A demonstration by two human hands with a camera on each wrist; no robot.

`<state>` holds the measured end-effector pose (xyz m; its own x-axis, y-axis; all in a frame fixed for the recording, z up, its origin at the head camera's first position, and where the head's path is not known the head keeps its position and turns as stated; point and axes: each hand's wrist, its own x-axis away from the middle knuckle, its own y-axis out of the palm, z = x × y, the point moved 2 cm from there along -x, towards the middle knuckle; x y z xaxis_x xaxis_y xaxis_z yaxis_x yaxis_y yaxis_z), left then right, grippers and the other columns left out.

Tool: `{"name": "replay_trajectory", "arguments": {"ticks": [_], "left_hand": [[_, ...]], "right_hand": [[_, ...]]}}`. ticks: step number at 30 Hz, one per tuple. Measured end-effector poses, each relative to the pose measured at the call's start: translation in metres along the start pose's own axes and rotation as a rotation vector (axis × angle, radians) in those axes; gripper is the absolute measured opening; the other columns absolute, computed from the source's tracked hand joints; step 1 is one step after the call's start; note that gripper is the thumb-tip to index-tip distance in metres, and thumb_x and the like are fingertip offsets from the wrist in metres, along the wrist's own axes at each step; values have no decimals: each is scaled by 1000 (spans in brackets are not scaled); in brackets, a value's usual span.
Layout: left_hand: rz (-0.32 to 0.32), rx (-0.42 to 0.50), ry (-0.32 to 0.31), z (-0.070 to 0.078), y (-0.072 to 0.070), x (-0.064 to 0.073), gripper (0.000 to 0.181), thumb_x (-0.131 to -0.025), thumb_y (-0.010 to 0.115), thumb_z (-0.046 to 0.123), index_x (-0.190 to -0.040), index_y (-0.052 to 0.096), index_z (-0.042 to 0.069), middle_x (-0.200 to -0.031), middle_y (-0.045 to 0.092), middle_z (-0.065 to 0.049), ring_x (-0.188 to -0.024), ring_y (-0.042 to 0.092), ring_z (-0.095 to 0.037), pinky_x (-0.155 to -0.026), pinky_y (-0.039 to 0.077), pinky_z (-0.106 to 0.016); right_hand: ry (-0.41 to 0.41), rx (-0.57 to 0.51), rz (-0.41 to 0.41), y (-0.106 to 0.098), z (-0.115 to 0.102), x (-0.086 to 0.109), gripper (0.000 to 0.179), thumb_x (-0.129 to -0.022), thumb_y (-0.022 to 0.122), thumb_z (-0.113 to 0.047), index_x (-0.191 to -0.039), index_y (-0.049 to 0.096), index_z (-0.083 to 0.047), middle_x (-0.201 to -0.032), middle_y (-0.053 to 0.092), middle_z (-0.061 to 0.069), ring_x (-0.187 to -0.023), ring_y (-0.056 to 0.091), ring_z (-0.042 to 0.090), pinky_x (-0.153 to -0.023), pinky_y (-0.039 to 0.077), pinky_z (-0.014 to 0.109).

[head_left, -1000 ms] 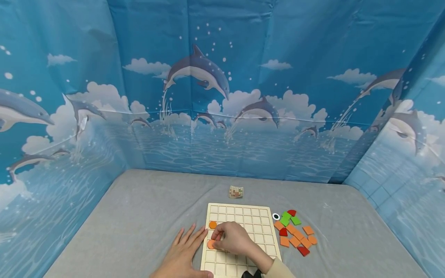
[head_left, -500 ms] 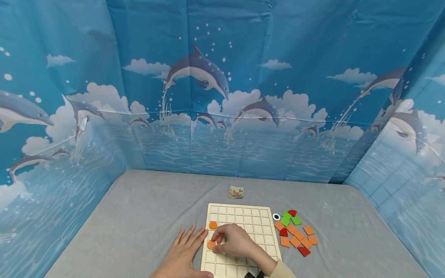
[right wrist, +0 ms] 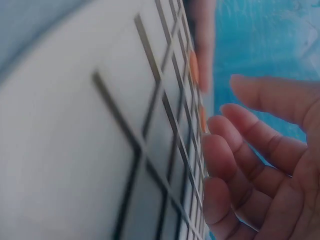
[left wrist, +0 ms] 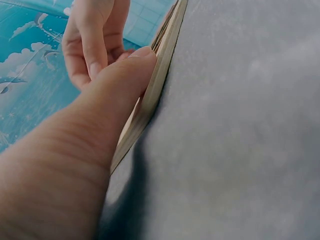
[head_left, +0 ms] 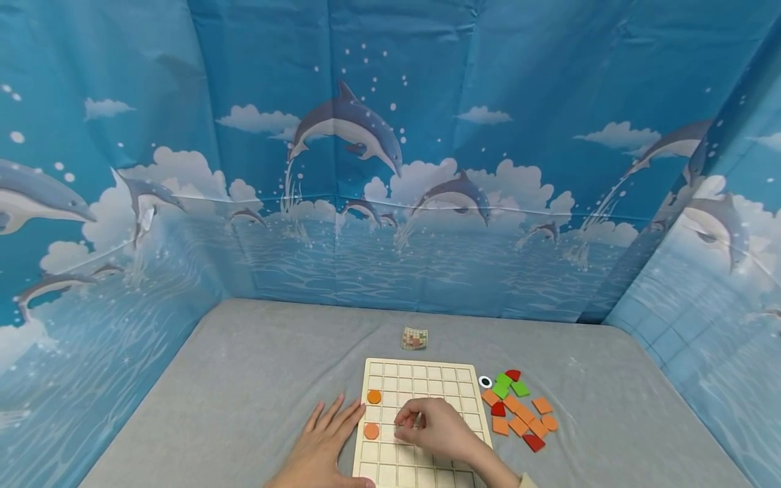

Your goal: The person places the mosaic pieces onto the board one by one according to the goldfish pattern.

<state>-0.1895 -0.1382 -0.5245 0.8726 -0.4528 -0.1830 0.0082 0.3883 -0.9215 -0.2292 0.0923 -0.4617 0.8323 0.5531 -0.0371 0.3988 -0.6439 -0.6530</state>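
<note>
A pale wooden grid board (head_left: 434, 371) lies on the grey cloth. Two orange discs sit in its leftmost column, one farther (head_left: 374, 396) and one nearer (head_left: 371, 431). My left hand (head_left: 326, 444) rests along the board's left side, fingers spread and straight; its thumb (left wrist: 137, 62) reaches the board's edge in the left wrist view. Over the cells right of the nearer disc is my right hand (head_left: 436, 427). Its fingers bend loosely, with a gap between thumb and fingertips and nothing held, as the right wrist view shows (right wrist: 265, 160).
Right of the board lie several loose pieces: orange squares (head_left: 542, 405), an orange disc (head_left: 549, 423), green tiles (head_left: 520, 388), red quarter-round pieces (head_left: 533, 442), and a white disc with a black centre (head_left: 485, 381). A small patterned card (head_left: 415, 338) lies beyond the board. Dolphin-print curtains (head_left: 390, 257) surround the table.
My right hand has let go of the nearer orange disc and moved right. The disc stays in its cell. My left hand has kept its place.
</note>
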Motion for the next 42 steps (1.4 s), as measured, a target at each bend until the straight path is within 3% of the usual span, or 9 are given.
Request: {"name": "replay_trajectory", "arguments": {"ticks": [10, 21, 30, 37, 42], "left_hand": [[2, 4, 16, -2, 2, 1, 104, -73, 51, 81, -151, 28, 16, -153, 29, 0, -140, 20, -32, -106, 7, -50], [-14, 12, -3, -2, 3, 0, 105, -72, 51, 81, -152, 27, 17, -153, 27, 2, -140, 19, -31, -106, 11, -53], [2, 1, 6, -2, 0, 2, 104, -73, 51, 81, -151, 30, 15, -152, 30, 0, -139, 22, -32, -106, 17, -57], [-28, 15, -11, -1, 0, 1, 106, -72, 51, 81, -151, 28, 16, -153, 28, 1, -140, 20, -31, -107, 13, -55], [-45, 7, -18, -2, 2, -1, 106, -71, 50, 82, -152, 26, 18, -154, 25, 3, -141, 18, -30, -108, 12, -55]], "right_hand": [[81, 13, 174, -44, 25, 27, 10, -89, 68, -24, -89, 70, -14, -76, 61, -7, -53, 47, 9, -45, 40, 25], [344, 11, 389, -81, 67, 57, 7, -86, 71, -18, -90, 70, -12, -68, 58, 0, -53, 47, 13, -43, 39, 25], [471, 54, 410, -102, 98, 74, 16, -86, 71, -23, -93, 70, -8, -76, 61, 1, -59, 50, 17, -44, 41, 28], [480, 148, 420, -116, 114, 87, 24, -87, 70, -19, -101, 68, 0, -86, 63, 3, -71, 55, 17, -55, 47, 30], [519, 181, 398, -124, 123, 94, 33, -84, 73, -22, -105, 66, 2, -90, 56, 6, -75, 50, 20, -58, 43, 31]]}}
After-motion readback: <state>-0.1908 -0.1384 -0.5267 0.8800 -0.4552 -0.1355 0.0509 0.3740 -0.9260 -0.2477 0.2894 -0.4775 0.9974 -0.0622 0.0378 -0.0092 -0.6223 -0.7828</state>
